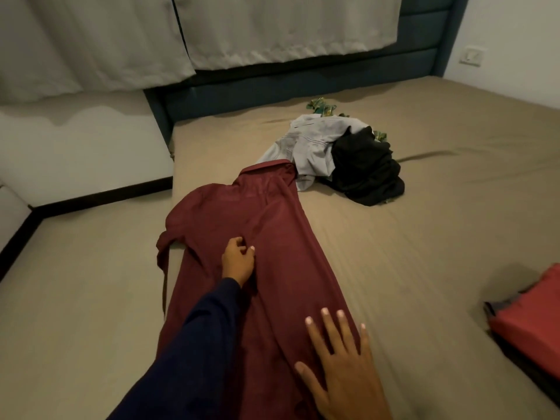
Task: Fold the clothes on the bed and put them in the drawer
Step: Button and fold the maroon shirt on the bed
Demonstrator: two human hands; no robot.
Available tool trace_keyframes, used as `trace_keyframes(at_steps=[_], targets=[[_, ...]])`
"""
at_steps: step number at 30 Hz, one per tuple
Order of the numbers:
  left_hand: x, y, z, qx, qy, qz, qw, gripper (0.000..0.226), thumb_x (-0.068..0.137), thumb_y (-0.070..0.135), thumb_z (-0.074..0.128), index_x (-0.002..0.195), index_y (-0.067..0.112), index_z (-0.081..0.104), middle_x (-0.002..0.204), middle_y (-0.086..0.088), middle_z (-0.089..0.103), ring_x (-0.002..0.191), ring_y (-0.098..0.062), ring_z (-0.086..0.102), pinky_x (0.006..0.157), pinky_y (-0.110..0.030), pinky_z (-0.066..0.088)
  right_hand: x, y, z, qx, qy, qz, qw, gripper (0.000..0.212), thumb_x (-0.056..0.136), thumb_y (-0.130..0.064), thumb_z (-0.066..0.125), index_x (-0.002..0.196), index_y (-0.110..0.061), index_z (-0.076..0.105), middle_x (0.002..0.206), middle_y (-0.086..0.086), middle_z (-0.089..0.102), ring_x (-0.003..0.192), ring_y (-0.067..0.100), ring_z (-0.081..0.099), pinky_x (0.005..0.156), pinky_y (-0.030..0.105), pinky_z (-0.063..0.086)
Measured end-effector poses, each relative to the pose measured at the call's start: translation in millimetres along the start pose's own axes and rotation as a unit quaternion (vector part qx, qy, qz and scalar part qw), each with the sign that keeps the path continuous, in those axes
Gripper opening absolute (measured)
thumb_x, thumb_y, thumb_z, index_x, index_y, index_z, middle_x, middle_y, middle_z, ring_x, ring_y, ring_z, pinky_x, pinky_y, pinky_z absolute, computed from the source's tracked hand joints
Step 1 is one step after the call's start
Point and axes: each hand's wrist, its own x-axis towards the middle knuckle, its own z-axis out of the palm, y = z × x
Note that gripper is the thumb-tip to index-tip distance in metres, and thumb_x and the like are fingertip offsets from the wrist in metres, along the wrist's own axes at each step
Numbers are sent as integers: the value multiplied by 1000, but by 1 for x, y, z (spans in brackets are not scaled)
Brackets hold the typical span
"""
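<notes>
I'm looking down at the bed (424, 253), a broad flat surface under a taut tan sheet with fine ribbing and a few shallow creases. Everything else I'm placing against it. Behind its far edge, a padded dark teal headboard (303, 77) is running across, with pale grey curtains (181, 34) hanging over it. Off the bed's left edge, light floor tiles (75, 268) are showing, edged by a black skirting line.

On the bed's left portion, the maroon shirt (257, 222) is lying stretched long, smooth woven cloth, collar toward the headboard, one sleeve drooping over the bed's left edge. My left hand (238, 259), in a dark navy sleeve, is resting on the middle of the shirt with fingers curled and seemingly pinching a small fold. My right hand (342, 368) is lying flat, fingers straight and spread, pressing the shirt's near right edge into the sheet.

Toward the bed's middle, beyond the collar, a crumpled heap is sitting: a light grey garment (306, 144) with visible seams, touching the collar, a black garment (366, 171) bunched against it, and scraps of a green patterned cloth (321, 106) peeking out behind.

At the bed's right edge, a red folded garment (530, 322) is lying on something darker. A white wall switch (471, 56) is showing above the bed's far right corner; I can't read any writing.
</notes>
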Motion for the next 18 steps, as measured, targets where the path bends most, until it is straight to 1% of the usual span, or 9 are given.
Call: trace_keyframes(at_steps=[1, 3, 5, 8, 11, 13, 14, 16, 18], targets=[[-12, -3, -4, 35, -6, 37, 999, 42, 97, 13, 60, 137, 4, 51, 121, -11, 64, 104, -21, 60, 93, -26, 44, -5, 0, 2, -8, -12, -23, 1000, 73, 94, -74, 25, 147, -31, 51, 157, 5, 38, 138, 35, 48, 116, 54, 11], [-37, -17, -13, 82, 2, 101, 991, 33, 96, 7, 57, 129, 5, 55, 115, -12, 66, 100, -22, 60, 89, -27, 46, -13, -3, 2, 3, -33, -18, 999, 71, 95, -74, 25, 146, -31, 52, 155, 6, 41, 137, 36, 49, 116, 54, 13], [-59, -34, -25, 124, 62, 127, 982, 26, 95, 7, 57, 121, 7, 59, 106, -14, 64, 98, -29, 59, 87, -37, 49, -10, -11, 0, 25, -25, 12, 999, 72, 97, -71, 25, 147, -26, 51, 152, 11, 47, 138, 37, 47, 117, 55, 14], [-84, -63, -51, 249, 174, 141, 942, 20, 88, 9, 65, 107, 4, 64, 99, -17, 64, 94, -37, 57, 82, -48, 50, -2, -35, -5, 48, -2, -21, 999, 69, 102, -64, 23, 146, -18, 51, 151, 12, 48, 141, 36, 44, 118, 53, 17], [-108, -77, -71, 339, 217, 46, 914, 35, 84, 26, 70, 108, 3, 62, 105, -19, 61, 98, -39, 54, 81, -50, 48, 20, -69, -1, 120, -20, -99, 988, 65, 105, -56, 20, 147, -16, 48, 155, 11, 43, 144, 33, 39, 121, 50, 25], [-123, -83, -85, 344, 218, -48, 912, 43, 92, 41, 61, 111, 2, 58, 111, -20, 59, 101, -39, 53, 82, -49, 45, 36, -99, 1, 150, -47, -173, 972, 62, 104, -51, 26, 148, -13, 46, 156, 10, 41, 145, 31, 39, 118, 49, 34], [-128, -87, -89, 340, 203, -82, 915, 46, 96, 45, 55, 113, 2, 56, 113, -20, 59, 102, -39, 53, 83, -48, 44, 42, -112, 2, 152, -60, -207, 965, 61, 102, -50, 32, 147, -12, 48, 154, 10, 44, 142, 30, 42, 116, 47, 38], [-136, -101, -102, 300, 173, -118, 931, 48, 99, 48, 49, 113, 3, 55, 114, -18, 60, 103, -37, 58, 79, -43, 44, 40, -142, 3, 128, -76, -266, 952, 57, 96, -57, 41, 134, -17, 56, 139, 5, 55, 126, 25, 52, 105, 43, 46], [-136, -116, -115, 213, 177, -115, 954, 45, 98, 48, 53, 106, 4, 58, 106, -16, 64, 95, -36, 62, 71, -39, 46, 28, -166, 8, 88, -76, -283, 952, 57, 87, -71, 43, 114, -23, 57, 114, -1, 56, 102, 19, 50, 87, 38, 46]])
